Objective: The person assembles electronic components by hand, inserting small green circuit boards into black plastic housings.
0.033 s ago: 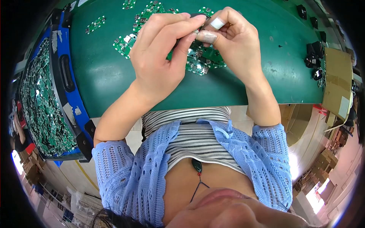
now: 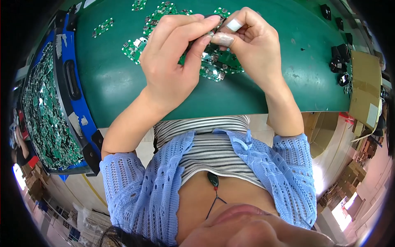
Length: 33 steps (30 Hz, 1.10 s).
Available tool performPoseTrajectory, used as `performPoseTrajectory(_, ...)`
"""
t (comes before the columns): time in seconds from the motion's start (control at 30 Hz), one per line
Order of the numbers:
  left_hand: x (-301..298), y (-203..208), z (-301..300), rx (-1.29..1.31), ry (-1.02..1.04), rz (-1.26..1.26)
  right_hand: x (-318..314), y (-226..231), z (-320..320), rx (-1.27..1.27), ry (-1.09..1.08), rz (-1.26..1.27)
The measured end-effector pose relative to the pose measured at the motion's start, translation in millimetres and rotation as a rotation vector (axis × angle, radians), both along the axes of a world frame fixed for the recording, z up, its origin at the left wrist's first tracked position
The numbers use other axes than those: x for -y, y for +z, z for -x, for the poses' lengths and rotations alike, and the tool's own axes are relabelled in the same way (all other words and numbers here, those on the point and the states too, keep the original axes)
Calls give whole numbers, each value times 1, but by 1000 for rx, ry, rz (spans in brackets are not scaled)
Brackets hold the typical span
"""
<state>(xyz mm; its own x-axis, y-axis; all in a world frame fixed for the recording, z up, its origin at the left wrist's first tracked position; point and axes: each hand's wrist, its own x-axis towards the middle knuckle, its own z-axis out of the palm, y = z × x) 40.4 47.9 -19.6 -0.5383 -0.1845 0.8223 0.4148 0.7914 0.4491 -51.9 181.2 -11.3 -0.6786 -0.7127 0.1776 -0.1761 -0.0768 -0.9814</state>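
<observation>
Above the far middle of the green table, my left hand is closed, with thumb and fingertips pinched around a small black part. My right hand meets it from the right, its taped thumb and index finger pressed on the same part's edge. Fingers cover most of the part, so its full shape cannot be made out. Beneath and between both hands lie green circuit boards, partly hidden. More boards are spread to the left of my left hand and behind it.
A blue crate filled with green circuit boards stands at the left table edge. Several black housings sit at the table's right side, by a cardboard box. One board lies apart at the far left.
</observation>
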Motion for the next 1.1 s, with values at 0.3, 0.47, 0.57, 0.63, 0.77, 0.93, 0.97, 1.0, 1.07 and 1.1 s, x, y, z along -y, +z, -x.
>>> performPoseTrajectory(0.3,-14,5,5,154,-73,-799,10,15,-7,-772,-287,-56)
performPoseTrajectory(0.47,-8,9,2,344,-242,-1176,7,6,-4,-130,-158,-77)
performPoseTrajectory(0.57,7,9,-1,451,-339,-1142,2,8,4,185,-110,70)
performPoseTrajectory(0.63,10,13,-5,617,-355,-1029,-3,8,9,245,-69,102)
performPoseTrajectory(0.77,12,11,-3,636,-358,-1070,-8,14,11,253,-39,-7)
performPoseTrajectory(0.93,8,0,2,387,-194,-711,-5,5,-5,-355,-239,-61)
performPoseTrajectory(0.97,8,1,-1,447,-234,-806,-4,7,-9,-151,-174,13)
performPoseTrajectory(1.0,8,2,-2,444,-233,-806,-4,9,-10,52,-111,85)
performPoseTrajectory(1.07,6,3,-4,537,-489,-1355,-2,7,-10,166,-52,135)
performPoseTrajectory(1.1,2,10,-3,594,-425,-1358,-2,8,-12,201,-3,139)
